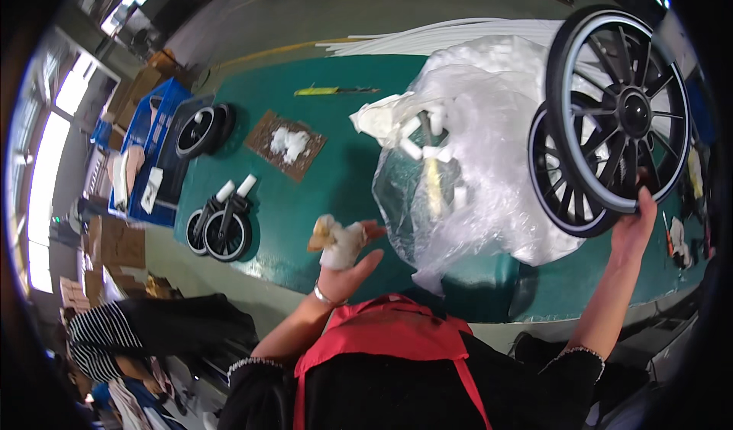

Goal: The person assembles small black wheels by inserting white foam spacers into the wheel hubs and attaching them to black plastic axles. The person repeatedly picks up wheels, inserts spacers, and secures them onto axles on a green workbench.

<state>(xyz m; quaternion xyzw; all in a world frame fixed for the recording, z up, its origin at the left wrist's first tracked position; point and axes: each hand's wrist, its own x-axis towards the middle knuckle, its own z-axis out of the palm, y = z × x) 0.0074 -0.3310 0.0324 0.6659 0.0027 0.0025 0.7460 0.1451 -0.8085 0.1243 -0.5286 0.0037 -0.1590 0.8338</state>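
Note:
On the right, my right hand [635, 222] is closed on the lower rim of a large black spoked wheel [635, 114], which stands raised and tilted. A second black spoked wheel [544, 172] shows behind it, partly covered; I cannot tell whether the hand bears it too. My left hand [347, 258] is above the near edge of the green table, thumb and fingers apart, with a white and tan wrapping [338, 241] around part of it. Beside it lies a big clear plastic bag [489, 147] with white short tubes [411, 150] in or on it.
On the green table [359, 178] lie a yellow cutter knife [336, 91], a brown board [263, 141] with white paste, small black wheels [205, 130] and twin-wheel casters [227, 235]. Long white tubes [458, 33] lie beyond. A blue crate [162, 155] stands left; a person [114, 331] is lower left.

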